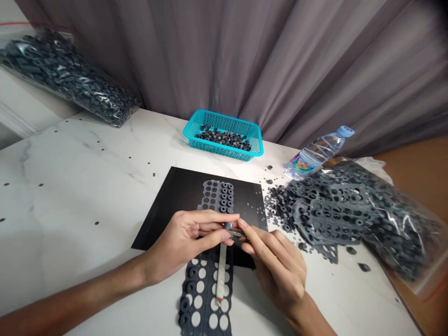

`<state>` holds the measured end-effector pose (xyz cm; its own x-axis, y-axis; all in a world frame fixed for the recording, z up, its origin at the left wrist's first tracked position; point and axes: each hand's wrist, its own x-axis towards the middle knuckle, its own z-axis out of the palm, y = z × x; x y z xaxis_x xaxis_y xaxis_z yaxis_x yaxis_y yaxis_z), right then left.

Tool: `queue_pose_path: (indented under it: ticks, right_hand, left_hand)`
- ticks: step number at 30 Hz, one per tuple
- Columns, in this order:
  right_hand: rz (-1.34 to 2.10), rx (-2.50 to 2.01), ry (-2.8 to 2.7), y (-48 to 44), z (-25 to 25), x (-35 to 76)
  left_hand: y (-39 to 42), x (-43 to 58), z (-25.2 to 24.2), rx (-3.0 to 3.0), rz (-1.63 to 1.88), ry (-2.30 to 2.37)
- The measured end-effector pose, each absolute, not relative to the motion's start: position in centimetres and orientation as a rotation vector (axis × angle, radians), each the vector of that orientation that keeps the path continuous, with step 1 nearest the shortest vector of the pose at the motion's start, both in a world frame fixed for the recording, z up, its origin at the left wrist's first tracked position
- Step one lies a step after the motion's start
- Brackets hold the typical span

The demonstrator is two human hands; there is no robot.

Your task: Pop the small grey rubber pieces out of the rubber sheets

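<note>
Datum: clock directions are read from the small grey part (pixel 228 226), 12 o'clock toward the curtain (pixel 196 56).
Small grey part: rounded and smooth; partly covered by fingers; located between the two hands, above the black mat (pixel 157 210).
Left grip: left hand (pixel 196 233) at 9 o'clock, thumb and fingers closed on the small grey part.
Right grip: right hand (pixel 280 261) at 4 o'clock, thumb and forefinger pinching a thin tool (pixel 238 232) beside the part; tool end hidden.
Near strip: dark perforated strip (pixel 206 298) at 6 o'clock, below both grips; round holes in columns, four rings visible along its left edge.
Stick: pale, red near its tip (pixel 220 275), lying over the near strip.
Far strip: grey perforated strip (pixel 211 195) at 12 o'clock on the mat, just beyond the left grip; rings on its right side.
Tabletop supply: blue basket (pixel 217 150) of dark parts at 12 o'clock; bottle (pixel 318 151) at 2 o'clock; stacked perforated sheets (pixel 336 214) at 3 o'clock.
</note>
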<state>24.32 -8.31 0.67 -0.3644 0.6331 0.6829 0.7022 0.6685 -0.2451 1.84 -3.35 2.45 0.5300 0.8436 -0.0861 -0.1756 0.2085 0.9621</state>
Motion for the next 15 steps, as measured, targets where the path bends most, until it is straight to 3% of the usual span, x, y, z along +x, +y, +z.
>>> queue_pose_path:
  ticks: [15]
  right_hand:
    - [-0.144,-0.988,-2.112,-8.24,0.48,24.56]
  left_hand:
    - [-3.45,1.86,2.22,1.15,0.783,0.728]
